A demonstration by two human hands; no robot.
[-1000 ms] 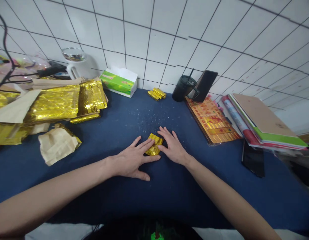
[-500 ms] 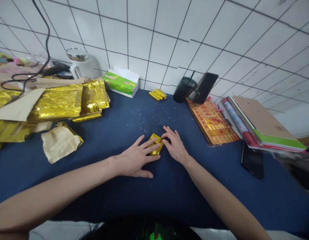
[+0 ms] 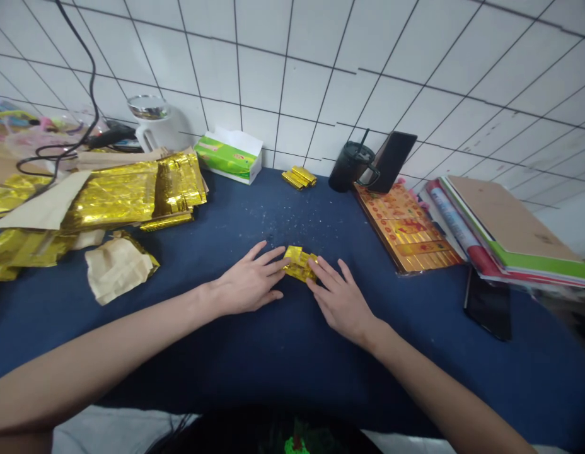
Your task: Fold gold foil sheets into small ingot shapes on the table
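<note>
A small piece of folded gold foil paper [image 3: 299, 261] lies on the dark blue tabletop [image 3: 254, 372] between my two hands. My left hand [image 3: 252, 280] rests at its left side, fingers spread, with the fingertips touching the edge of the foil. From the right, my right hand [image 3: 342, 296] has its fingertips on the foil's right part, fingers stretched out. Neither hand is wrapped round the foil. Farther back, by the wall, sits a small group of folded gold foil pieces [image 3: 299, 177].
On the left are stacked gold foil sheets [image 3: 117, 195], a crumpled beige paper [image 3: 117, 268] and a white jug [image 3: 153, 123]. A tissue box [image 3: 229, 156] stands by the wall. Rightward are a black mug [image 3: 349, 167], an orange-gold packet [image 3: 408, 230], folders [image 3: 514, 221] and a phone [image 3: 487, 306].
My left hand has slid off the top of the foil to its left side. My right hand has come onto the foil's right part. The foil now looks wider, less covered.
</note>
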